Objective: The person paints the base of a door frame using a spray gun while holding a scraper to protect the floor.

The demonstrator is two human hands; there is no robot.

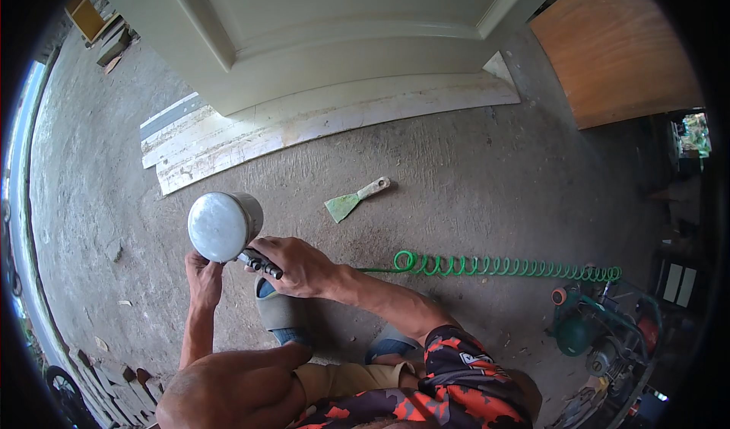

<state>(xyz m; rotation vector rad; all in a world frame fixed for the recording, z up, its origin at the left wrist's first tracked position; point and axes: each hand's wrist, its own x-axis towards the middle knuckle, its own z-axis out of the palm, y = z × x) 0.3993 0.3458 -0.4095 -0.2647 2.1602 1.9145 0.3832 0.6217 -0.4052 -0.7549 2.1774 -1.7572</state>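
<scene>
A spray gun (260, 263) with a round, whitish-lidded cup (218, 227) is held in front of my body, left of the middle. My right hand (295, 265) is wrapped round the gun's handle. Close under the cup, my left hand (204, 278) has its fingers curled in against the gun; the cup hides their tips. From beside my right wrist a green coiled air hose (487, 265) runs off to the right. A putty knife (357, 199) with a green-stained blade and pale handle lies on the concrete floor beyond my hands.
A large pale panelled door (342, 56) stands ahead, with white boards (327, 121) beneath its lower edge. An orange-brown wooden panel (620, 49) is at the far right. At the lower right is an air compressor (578, 330). My sandalled foot (280, 307) is below the gun.
</scene>
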